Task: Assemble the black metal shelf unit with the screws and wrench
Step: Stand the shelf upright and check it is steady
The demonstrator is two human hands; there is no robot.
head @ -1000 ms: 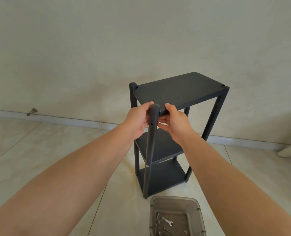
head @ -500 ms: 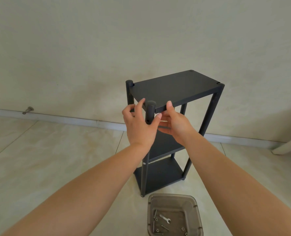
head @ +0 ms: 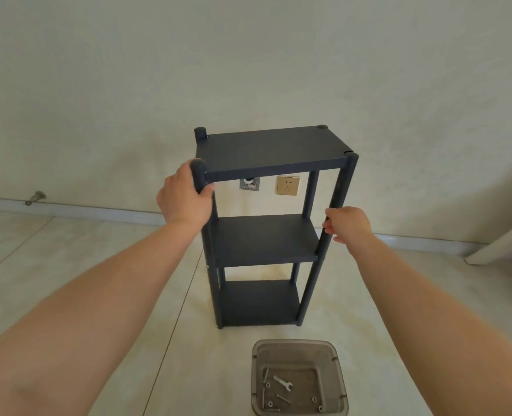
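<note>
On shelf unit (head: 271,151) posts, both hands gripping

Domestic room interior, likely a home. Evidence: plain cream plastered wall (head: 248,55); glossy beige floor tiles (head: 68,250) with visible grout lines; white skirting board (head: 98,209) along the wall base; gold wall socket (head: 287,185) beside an uncovered outlet box (head: 249,184); floor-level door stop (head: 35,198) at left; pale furniture leg (head: 500,244) at right.
</note>
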